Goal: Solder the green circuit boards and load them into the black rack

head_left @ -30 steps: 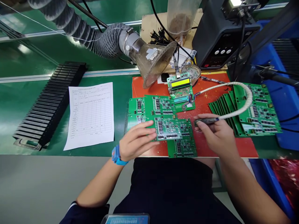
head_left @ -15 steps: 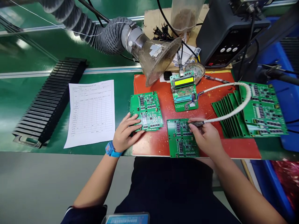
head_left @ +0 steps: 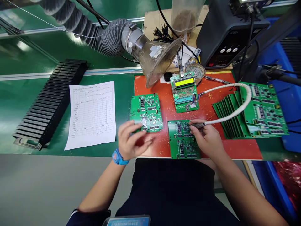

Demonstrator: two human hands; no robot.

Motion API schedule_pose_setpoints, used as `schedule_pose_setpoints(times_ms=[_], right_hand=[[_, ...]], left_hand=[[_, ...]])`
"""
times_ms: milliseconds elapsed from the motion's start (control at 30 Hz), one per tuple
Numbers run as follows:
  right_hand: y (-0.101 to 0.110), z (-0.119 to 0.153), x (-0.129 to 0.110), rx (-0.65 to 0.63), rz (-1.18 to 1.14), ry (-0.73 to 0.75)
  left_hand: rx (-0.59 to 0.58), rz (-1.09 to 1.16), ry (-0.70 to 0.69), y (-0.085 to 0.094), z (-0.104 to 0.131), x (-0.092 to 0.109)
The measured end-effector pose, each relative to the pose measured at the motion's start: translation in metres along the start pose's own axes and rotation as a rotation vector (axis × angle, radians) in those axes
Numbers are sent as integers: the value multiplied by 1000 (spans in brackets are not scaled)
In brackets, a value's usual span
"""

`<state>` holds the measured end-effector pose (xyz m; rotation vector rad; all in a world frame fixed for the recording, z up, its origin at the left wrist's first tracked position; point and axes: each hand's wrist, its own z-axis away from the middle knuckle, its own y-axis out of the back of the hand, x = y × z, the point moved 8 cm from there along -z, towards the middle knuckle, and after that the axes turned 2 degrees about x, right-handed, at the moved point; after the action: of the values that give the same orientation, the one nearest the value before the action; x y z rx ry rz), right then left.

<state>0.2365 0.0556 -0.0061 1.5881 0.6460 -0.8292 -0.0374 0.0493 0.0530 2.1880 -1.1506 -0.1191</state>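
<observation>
My right hand (head_left: 208,138) grips a dark probe connector (head_left: 198,125) at the end of a white sleeved cable (head_left: 231,118). Its tip meets the right side of a green circuit board (head_left: 175,141) lying at the table's front edge; the contact itself is hidden by my fingers. Over the lower left corner of a stack of green circuit boards (head_left: 150,106), my left hand (head_left: 131,139) hovers with fingers apart and holds nothing. Behind the front board, the cable's wires join a small programmer board (head_left: 187,108) with a lit yellow display (head_left: 184,82).
A printed form (head_left: 92,116) and a black slotted rack (head_left: 51,103) lie on the left. Above hangs a fume hood funnel (head_left: 160,59) on a grey hose. Leaning circuit boards (head_left: 263,110) stand at right, below a dark soldering station box (head_left: 231,40).
My left hand has lifted off the stacked boards and moved a little right and toward me. My right hand keeps the probe at the same spot on the front board.
</observation>
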Motion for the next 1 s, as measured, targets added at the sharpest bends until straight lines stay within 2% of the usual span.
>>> schedule_pose_setpoints(times_ms=[67,133,233,333,467,733,1000], right_hand=[[0,0,-1,-3,22,19],[0,-1,-5,1,43,41],[1,-4,-12,21,74,65],[2,-5,-15,44,100,44],[4,-5,-11,92,107,6],[2,-6,-11,21,62,23],[3,-6,-16,77,58,12]], left_hand=[[-86,147,-70,-18,0,30],[-263,307,-126,-44,5,59],[-413,368,-100,-69,13,77],[-442,371,-58,-76,17,75],[-432,382,-39,-74,18,71],[-450,402,-14,-77,19,70],[-466,388,-9,-76,18,70]])
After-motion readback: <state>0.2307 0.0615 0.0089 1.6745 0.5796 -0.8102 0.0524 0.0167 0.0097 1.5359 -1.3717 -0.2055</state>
